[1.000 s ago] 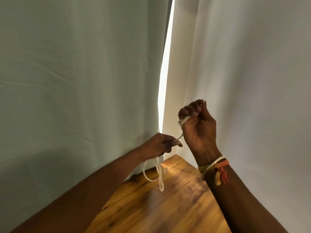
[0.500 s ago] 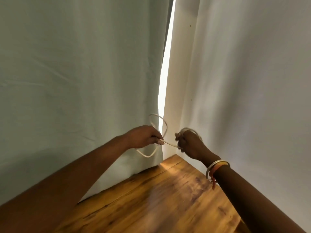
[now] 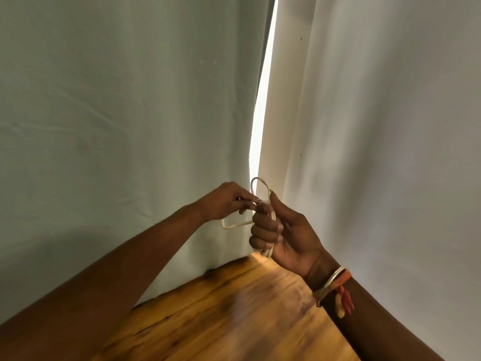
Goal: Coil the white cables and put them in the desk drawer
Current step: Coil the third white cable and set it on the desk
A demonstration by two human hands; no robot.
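Observation:
A thin white cable [image 3: 235,225] is held in the air above the far corner of the wooden desk [image 3: 234,316]. My right hand [image 3: 283,230] is closed around several loops of it, palm turned toward me, thumb up. One loop sticks up above the fingers and the ends hang just below the fist. My left hand [image 3: 226,200] pinches a strand of the cable right beside the right fingers, and a slack loop hangs under it. No drawer is in view.
Pale curtains [image 3: 117,126] hang close behind the desk on the left and right, with a narrow bright gap [image 3: 261,113] between them. Bangles and an orange band [image 3: 335,290] sit on my right wrist.
My hands have come together. The right hand turned palm toward me and now grips gathered loops; the left hand moved right with its strand. The view tilted slightly.

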